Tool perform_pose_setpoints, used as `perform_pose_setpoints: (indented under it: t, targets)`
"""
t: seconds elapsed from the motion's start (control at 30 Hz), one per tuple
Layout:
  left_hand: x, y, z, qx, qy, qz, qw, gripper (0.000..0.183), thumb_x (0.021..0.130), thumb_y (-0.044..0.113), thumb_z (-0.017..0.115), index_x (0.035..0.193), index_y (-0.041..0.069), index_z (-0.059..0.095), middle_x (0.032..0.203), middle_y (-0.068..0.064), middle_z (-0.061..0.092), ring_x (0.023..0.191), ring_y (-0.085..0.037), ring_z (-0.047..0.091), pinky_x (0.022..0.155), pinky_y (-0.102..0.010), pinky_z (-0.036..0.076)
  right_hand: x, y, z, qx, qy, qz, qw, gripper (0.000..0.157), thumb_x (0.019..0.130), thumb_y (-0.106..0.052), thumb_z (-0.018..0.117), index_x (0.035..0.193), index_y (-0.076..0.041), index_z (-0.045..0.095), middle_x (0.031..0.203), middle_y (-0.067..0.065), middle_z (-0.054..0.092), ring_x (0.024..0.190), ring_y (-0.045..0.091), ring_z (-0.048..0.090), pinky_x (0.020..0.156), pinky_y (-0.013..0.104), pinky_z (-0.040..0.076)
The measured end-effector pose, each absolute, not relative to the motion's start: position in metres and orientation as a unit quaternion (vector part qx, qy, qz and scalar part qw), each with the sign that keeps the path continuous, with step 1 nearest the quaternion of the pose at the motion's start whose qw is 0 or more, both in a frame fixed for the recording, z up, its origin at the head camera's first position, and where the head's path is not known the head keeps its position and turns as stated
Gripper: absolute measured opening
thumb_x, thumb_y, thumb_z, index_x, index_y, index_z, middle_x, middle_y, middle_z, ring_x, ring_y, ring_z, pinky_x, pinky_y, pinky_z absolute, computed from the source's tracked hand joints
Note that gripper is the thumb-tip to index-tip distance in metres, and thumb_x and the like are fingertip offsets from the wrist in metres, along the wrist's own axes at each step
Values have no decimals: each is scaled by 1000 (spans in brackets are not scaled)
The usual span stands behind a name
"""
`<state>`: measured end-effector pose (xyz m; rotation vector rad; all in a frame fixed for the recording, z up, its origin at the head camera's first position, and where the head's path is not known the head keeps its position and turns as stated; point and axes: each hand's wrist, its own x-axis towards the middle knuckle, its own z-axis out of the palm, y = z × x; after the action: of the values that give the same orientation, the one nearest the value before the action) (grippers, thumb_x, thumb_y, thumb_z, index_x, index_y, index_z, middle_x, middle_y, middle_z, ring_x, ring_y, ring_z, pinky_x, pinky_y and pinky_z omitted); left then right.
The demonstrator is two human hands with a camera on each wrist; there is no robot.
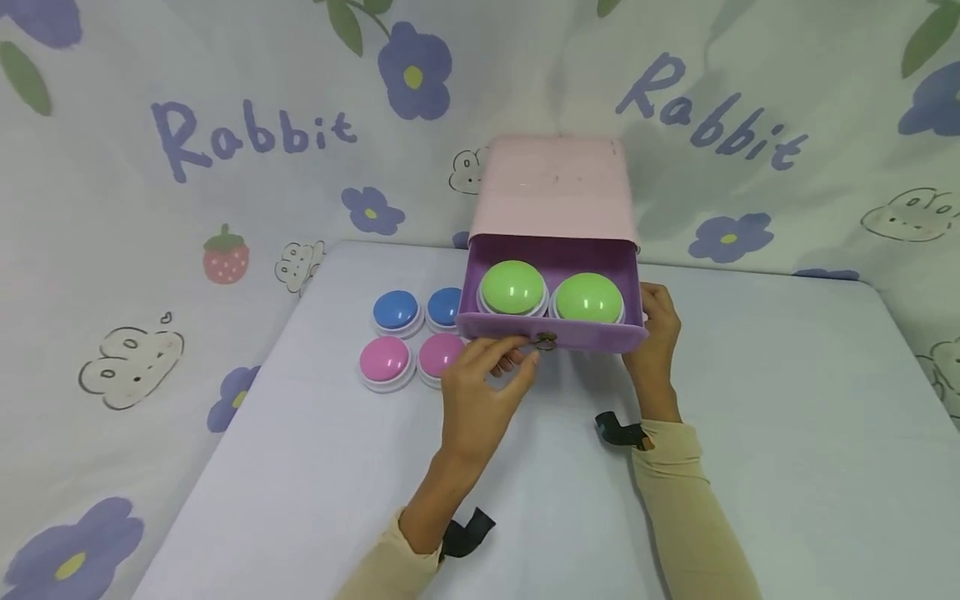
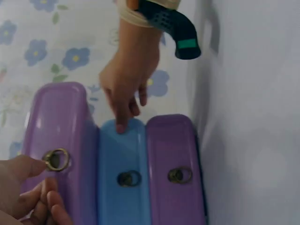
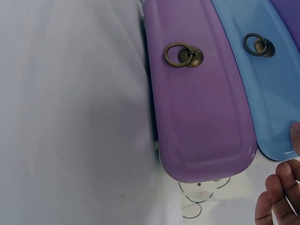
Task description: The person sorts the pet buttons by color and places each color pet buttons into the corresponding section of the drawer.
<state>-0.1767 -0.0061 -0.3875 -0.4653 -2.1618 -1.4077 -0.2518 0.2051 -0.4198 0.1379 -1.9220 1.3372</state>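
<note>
Near drawer (image 1: 592,336) | blue domes (image 1: 395,309) | pink domes (image 1: 385,359), one partly behind left hand (image 1: 482,398)

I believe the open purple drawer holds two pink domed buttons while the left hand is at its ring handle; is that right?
Not quite: the domed buttons in the open purple drawer are green, as the head view shows. The left hand is indeed at the drawer's ring handle.

two blue domes (image 1: 395,309), two pink domes (image 1: 385,359), white tabletop (image 1: 795,417), flowered backdrop (image 1: 285,50)
</note>
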Motion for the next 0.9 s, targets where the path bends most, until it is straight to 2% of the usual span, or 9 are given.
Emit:
perform_pose_setpoints:
  t: [0.23, 0.33, 0.47, 0.67, 0.9]
  targets:
    - [-186, 10, -397, -193, -770, -513, 326, 14, 87, 11, 80, 97, 2, 75, 87, -4, 67, 79, -16, 60, 70, -24, 52, -252, 206, -418, 52, -762, 511, 393, 18, 84, 17, 61, 100, 18, 69, 94, 29, 59, 91, 26, 56, 84, 14, 41]
    - [-188, 13, -399, -195, -768, -508, 338, 13, 86, 10, 79, 95, 1, 75, 86, -4, 67, 79, -16, 61, 70, -23, 52, -251, 207, -419, 51, -762, 513, 391, 19, 83, 18, 60, 99, 18, 69, 94, 29, 58, 90, 25, 56, 83, 14, 41]
    - [-190, 14, -403, -194, -763, -511, 346, 12, 85, 8, 80, 93, 1, 75, 86, -4, 69, 77, -16, 61, 69, -23, 53, -254, 208, -426, 47, -761, 517, 389, 18, 82, 18, 59, 97, 17, 69, 94, 28, 58, 90, 21, 55, 81, 14, 41]
    - [-195, 14, -402, -196, -759, -517, 345, 12, 86, 9, 79, 94, 0, 75, 87, -5, 69, 78, -17, 61, 69, -26, 53, -272, 219, -451, 49, -770, 501, 392, 16, 84, 17, 63, 96, 12, 72, 97, 26, 62, 92, 26, 58, 82, 16, 42]
    - [-202, 14, -400, -188, -757, -527, 337, 11, 86, 9, 79, 93, 1, 75, 87, -4, 69, 78, -17, 61, 69, -26, 52, -275, 223, -454, 37, -775, 503, 382, 13, 87, 10, 67, 98, 9, 74, 98, 21, 63, 92, 25, 59, 81, 19, 43]
